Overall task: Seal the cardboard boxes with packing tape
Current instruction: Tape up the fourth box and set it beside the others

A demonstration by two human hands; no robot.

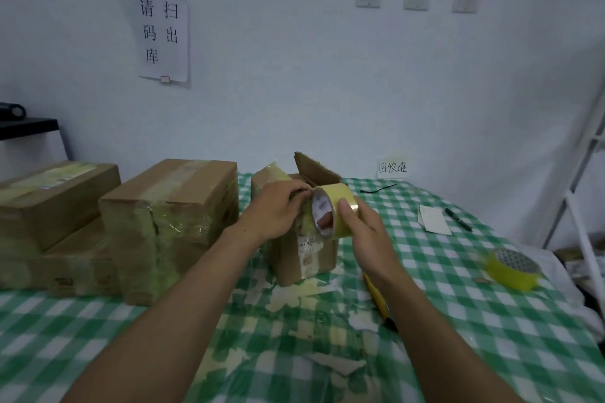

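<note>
A small cardboard box (306, 258) stands in the middle of the checked table, one top flap (316, 168) up at the back. My right hand (363, 222) grips a roll of yellowish packing tape (340, 206) just above the box's front edge, fingers through its core and thumb on the outside. My left hand (278, 209) is at the roll's left side, its fingertips pinching at the tape's edge over the box top. Old tape clings to the box's side.
Three taped cardboard boxes (170, 222) stand at the left. A second tape roll (512, 268) lies at the right, with a pen (458, 219) and paper slips (433, 219) behind it. A yellow utility knife (376, 298) lies under my right forearm. Tape scraps litter the green checked tablecloth (458, 321).
</note>
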